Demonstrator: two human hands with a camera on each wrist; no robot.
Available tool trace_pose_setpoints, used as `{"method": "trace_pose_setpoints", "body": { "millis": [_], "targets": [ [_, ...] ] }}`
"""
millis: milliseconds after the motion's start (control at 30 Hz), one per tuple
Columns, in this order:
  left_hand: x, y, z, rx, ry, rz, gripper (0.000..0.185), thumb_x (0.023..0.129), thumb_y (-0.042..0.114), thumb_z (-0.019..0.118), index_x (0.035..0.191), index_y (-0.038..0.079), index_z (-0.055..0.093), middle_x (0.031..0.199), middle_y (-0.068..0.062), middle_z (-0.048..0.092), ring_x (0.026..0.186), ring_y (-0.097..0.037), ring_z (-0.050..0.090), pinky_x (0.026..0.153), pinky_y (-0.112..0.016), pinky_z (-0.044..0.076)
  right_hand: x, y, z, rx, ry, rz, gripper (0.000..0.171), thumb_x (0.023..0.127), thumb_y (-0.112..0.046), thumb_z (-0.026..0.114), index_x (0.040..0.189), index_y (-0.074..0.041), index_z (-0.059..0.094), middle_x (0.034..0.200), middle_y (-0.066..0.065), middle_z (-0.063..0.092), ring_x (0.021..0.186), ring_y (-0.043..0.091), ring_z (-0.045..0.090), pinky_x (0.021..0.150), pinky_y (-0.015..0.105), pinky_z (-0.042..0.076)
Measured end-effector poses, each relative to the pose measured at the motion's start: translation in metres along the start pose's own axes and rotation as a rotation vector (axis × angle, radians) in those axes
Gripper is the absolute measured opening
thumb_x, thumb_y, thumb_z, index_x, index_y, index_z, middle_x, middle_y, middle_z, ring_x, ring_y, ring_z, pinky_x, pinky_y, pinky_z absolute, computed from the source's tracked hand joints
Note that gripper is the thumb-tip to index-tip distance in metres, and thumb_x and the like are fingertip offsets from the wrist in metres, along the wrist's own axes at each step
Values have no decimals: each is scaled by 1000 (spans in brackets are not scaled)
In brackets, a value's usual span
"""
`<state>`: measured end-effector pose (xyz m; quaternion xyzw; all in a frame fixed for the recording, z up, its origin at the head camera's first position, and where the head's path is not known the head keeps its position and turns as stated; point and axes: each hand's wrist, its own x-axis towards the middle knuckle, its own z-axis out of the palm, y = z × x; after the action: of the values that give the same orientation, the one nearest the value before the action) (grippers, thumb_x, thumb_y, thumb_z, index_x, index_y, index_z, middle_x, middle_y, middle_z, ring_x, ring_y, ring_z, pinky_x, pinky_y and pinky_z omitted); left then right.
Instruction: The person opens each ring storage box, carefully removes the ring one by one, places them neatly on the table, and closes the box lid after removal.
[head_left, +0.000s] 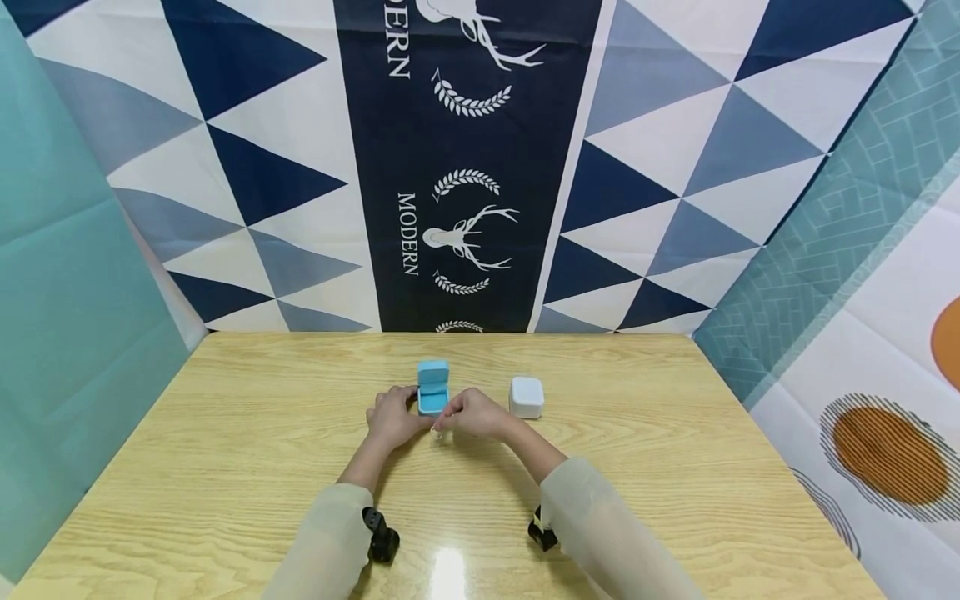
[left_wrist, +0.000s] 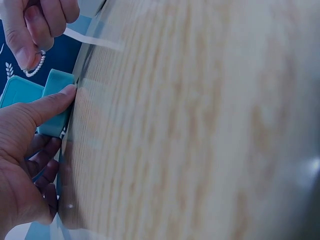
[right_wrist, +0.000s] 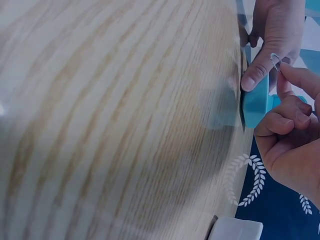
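A small light-blue ring box (head_left: 432, 376) stands on the wooden table with its lid raised at the back. My left hand (head_left: 392, 419) grips it from the left, thumb (left_wrist: 60, 100) along the front and the other fingers behind the side. Between the thumb and forefinger of my right hand (head_left: 476, 414) is a thin silver ring (left_wrist: 41, 64) set with tiny stones. In the right wrist view the ring (right_wrist: 273, 62) is held upright, close to the left thumb and above the box's front. The box's inside looks blue in the head view.
To the right of the ring box sits a white rounded box (head_left: 527, 397), near my right wrist. The wooden table (head_left: 300, 392) ends at a patterned cloth wall (head_left: 465, 275) behind. Black wrist cameras are strapped at both sleeves.
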<state>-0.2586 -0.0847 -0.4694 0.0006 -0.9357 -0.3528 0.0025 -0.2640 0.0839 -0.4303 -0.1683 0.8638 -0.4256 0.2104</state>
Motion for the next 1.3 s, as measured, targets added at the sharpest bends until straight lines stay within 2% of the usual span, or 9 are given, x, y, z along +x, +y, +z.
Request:
{"method": "trace_pose_setpoints", "body": {
  "millis": [367,567,800,1067,1300],
  "targets": [
    [1,-1,0,-1,-3,1,67,73,36,78,129,7,55,122,-13,57,112,-34,44,81,-46,30,3,2,2,1,-39,-10,13,85,-15,67,87,-4,75,79,4,70,49,7,30,47,22,26],
    [2,-1,1,2,-9,-3,68,73,36,79,130,7,55,123,-14,57,112,-34,44,81,-45,29,2,3,4,13,-56,-22,14,84,-13,67,87,-2,74,86,7,73,59,8,39,53,22,30],
    [3,-2,0,5,-8,-8,69,73,38,78,131,8,54,123,-13,57,114,-34,43,83,-46,29,2,3,5,20,-67,-40,15,84,-14,68,86,0,74,85,7,72,64,7,45,57,21,33],
    [2,-1,0,6,-2,-4,67,73,36,78,130,8,55,122,-14,57,112,-34,44,83,-47,29,2,6,8,1,-77,-27,15,84,-15,67,85,-1,73,83,4,72,62,7,42,55,21,31],
    [3,-1,1,5,-8,-11,67,73,37,78,129,8,56,123,-13,57,110,-33,44,82,-45,29,2,6,11,2,-85,-23,14,84,-16,68,82,-3,74,75,8,70,50,7,32,50,22,27]
  ]
}}
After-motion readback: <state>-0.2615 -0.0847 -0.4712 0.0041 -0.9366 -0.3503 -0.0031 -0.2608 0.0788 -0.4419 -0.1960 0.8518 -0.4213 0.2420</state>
